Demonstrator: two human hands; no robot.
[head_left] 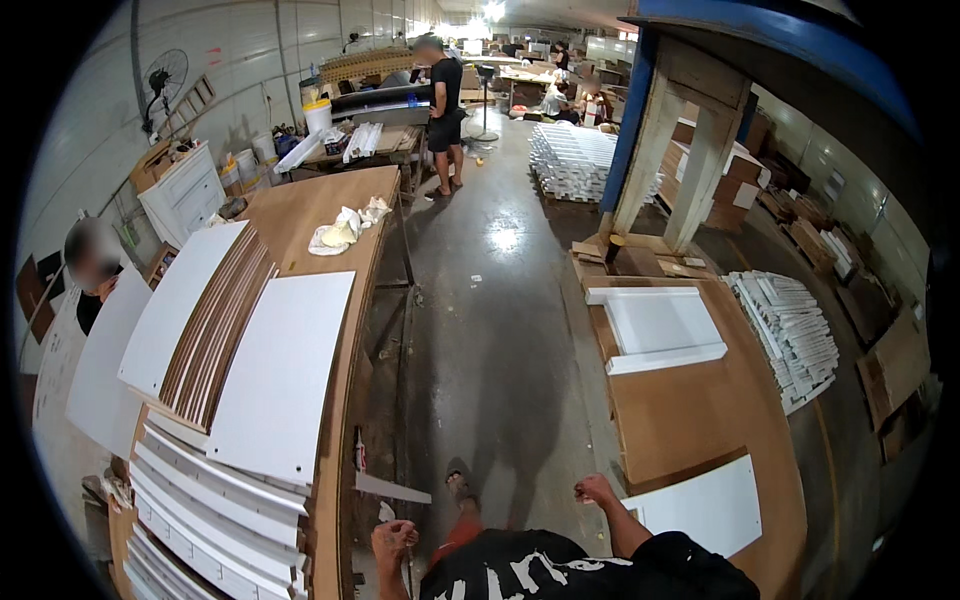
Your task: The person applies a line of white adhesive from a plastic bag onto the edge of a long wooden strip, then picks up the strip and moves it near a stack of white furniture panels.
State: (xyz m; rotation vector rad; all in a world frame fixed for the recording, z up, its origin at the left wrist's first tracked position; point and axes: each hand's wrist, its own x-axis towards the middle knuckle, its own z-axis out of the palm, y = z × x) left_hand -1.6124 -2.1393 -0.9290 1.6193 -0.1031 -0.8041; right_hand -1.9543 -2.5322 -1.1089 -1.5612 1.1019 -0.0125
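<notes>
My left hand point(396, 541) hangs beside the edge of the left workbench point(345, 420), its fingers curled in. A small white scrap shows just above it; I cannot tell whether the hand touches it. Stacked along that bench's near end are white strip-like boards point(215, 505). Behind them lie a white panel point(285, 375) and a stack of white-faced panels point(185, 300) with brown edges. Over the aisle, near the right table, my right hand point(596, 490) is loosely closed, with no object visible in it. Closest to it is a white panel point(705, 505) lying on the right table point(670, 425).
An assembled white frame-and-panel piece point(660, 328) rests farther along the right table. Crumpled cloth point(348, 228) lies on the left bench. A person point(100, 285) stands left of it, another point(445, 110) ahead by the aisle. A blue-and-cream post point(640, 150) rises at right.
</notes>
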